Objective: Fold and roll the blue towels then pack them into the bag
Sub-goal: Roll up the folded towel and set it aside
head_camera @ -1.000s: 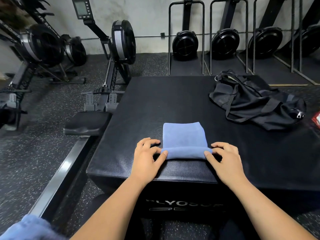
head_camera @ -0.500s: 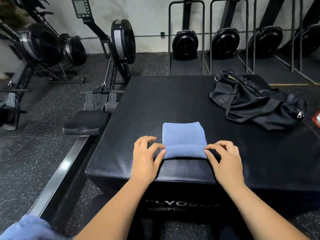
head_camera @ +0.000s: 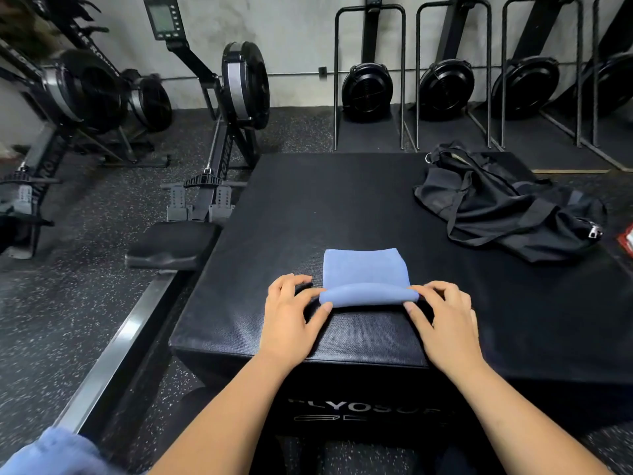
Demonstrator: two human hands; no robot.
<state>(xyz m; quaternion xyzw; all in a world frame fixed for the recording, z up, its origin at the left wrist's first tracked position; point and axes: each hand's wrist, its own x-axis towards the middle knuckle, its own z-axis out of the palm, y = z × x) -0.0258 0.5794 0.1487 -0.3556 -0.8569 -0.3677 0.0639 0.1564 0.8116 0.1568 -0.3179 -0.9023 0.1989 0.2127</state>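
Note:
A folded blue towel [head_camera: 365,267] lies on the black plyo box [head_camera: 342,207], its near edge curled into a short roll. My left hand [head_camera: 291,313] pinches the roll's left end between thumb and fingers. My right hand [head_camera: 445,320] grips the right end the same way. A black bag [head_camera: 507,207] lies crumpled and flat at the box's far right, apart from the towel. More blue towel cloth [head_camera: 51,454] shows at the bottom left corner, partly cut off.
A rowing machine with seat [head_camera: 171,245] and rail [head_camera: 116,341] runs along the box's left side. More rowers and upright stored ones line the back wall. A red object [head_camera: 627,238] sits at the right edge. Speckled rubber floor surrounds the box.
The roll at the towel's near edge has grown thicker and moved slightly away from me. Both hands shifted forward with it, staying on its ends.

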